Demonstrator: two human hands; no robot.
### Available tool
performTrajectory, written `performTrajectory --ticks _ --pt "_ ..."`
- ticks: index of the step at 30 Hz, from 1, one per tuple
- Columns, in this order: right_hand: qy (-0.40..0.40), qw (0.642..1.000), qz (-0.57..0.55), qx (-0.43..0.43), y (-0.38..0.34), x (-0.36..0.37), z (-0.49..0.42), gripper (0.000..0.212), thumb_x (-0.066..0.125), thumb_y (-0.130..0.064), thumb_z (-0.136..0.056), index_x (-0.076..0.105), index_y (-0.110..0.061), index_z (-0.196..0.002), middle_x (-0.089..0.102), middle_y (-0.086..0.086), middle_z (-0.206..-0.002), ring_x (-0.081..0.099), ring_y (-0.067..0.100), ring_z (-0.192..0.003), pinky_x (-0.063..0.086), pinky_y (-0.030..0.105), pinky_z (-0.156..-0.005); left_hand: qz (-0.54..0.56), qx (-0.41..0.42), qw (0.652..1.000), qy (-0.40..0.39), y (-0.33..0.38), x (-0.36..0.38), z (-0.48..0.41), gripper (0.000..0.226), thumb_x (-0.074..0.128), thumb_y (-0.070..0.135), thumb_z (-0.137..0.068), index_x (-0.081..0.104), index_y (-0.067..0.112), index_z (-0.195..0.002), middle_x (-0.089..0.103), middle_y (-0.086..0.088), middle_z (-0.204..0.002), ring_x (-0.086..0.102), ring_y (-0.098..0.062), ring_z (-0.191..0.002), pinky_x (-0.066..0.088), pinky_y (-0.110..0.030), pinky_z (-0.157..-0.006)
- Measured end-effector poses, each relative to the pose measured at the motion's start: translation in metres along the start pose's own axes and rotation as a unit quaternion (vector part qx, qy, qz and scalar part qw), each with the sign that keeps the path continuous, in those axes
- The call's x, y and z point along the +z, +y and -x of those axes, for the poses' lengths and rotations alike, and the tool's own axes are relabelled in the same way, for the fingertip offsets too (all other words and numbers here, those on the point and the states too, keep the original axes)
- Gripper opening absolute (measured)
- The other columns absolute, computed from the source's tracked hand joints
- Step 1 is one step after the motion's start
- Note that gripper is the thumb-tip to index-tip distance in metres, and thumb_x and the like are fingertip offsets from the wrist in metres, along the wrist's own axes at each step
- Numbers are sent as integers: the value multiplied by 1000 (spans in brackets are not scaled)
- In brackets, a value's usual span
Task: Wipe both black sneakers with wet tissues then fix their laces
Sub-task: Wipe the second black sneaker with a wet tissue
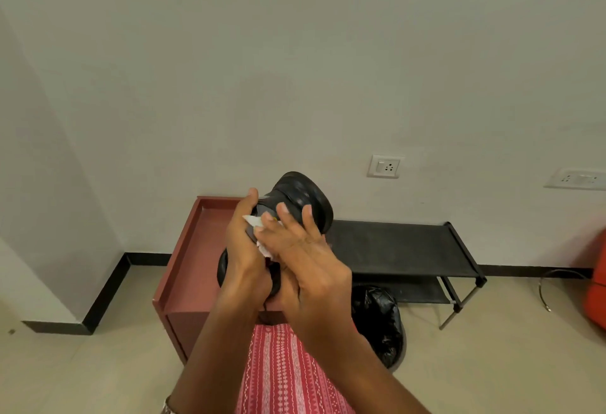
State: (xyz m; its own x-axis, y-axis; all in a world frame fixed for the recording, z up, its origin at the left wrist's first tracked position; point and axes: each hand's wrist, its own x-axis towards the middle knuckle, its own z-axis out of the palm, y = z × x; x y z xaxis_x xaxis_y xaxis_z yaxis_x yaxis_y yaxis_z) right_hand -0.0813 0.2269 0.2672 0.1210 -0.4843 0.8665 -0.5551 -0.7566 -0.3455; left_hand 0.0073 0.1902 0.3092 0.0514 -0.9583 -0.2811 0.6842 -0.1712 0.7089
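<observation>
The sneaker (296, 197) I held up was black all over, sole included. The tissue (257, 223) against it was white. My clothing (285, 371) below was red-pink with rows of small white patterning. The low cabinet (183, 269) in front of me was brick red. Beside it stood a black rack (400, 246), with a glossy black bag (377, 321) on the beige floor (82, 371). The wall (295, 69) was off-white with a black skirting strip (108, 285) and white sockets (384, 166). Something orange-red (596, 285) showed at the right edge.
</observation>
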Motion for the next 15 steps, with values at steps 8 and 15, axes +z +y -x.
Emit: performTrajectory --ticks 8,15 --pt "49 992 119 11 32 -14 -30 28 56 -3 -95 75 -13 -112 69 -8 -123 60 24 -123 51 46 -95 -48 44 998 -13 3 4 7 32 57 43 -92 74 16 -94 76 -4 -87 71 -23 -81 52 -35 -73" --pt "12 997 70 16 -1 -8 -15 35 43 -19 -105 74 -6 -115 73 1 -116 60 18 -102 53 27 -86 -31 25 999 8 4 2 3 35 56 41 -92 65 9 -80 65 -3 -64 64 -16 -55 51 -25 -52"
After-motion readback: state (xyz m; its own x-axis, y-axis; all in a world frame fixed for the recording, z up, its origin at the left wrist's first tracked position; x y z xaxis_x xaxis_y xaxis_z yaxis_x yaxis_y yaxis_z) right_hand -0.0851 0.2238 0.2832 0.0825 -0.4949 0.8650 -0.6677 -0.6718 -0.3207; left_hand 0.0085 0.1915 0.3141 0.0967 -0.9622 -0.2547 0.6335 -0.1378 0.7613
